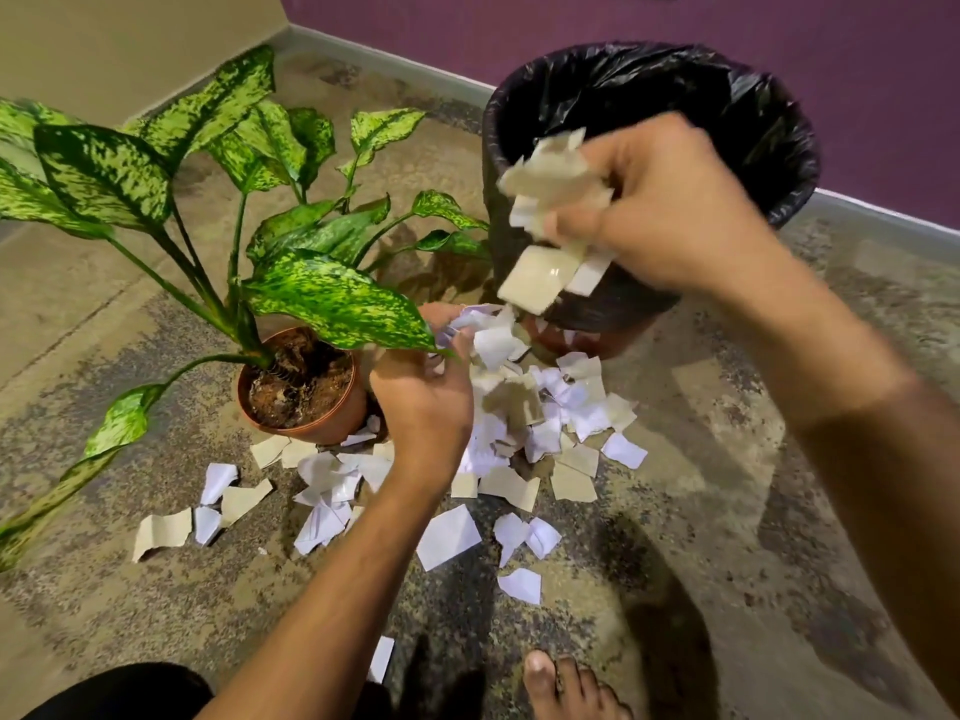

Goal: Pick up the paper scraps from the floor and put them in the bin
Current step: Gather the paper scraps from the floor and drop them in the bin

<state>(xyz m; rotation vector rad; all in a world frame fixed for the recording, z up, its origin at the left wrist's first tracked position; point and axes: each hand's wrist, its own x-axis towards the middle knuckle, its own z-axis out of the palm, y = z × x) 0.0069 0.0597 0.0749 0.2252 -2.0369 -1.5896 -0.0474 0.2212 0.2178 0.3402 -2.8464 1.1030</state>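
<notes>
Several white and cream paper scraps (447,535) lie scattered on the speckled floor between the plant pot and the bin. The bin (769,111) stands at the upper right, lined with a black plastic bag, its mouth open. My right hand (670,210) is raised in front of the bin's near rim, shut on a bunch of scraps (550,200); some hang below the fingers. My left hand (421,402) is lower, over the pile beside the pot, gripping a handful of scraps (493,340).
A potted plant with large speckled green leaves (311,298) stands in a brown pot (311,423) left of the pile; one leaf overhangs my left hand. My bare foot (566,688) is at the bottom edge. A purple wall runs behind the bin.
</notes>
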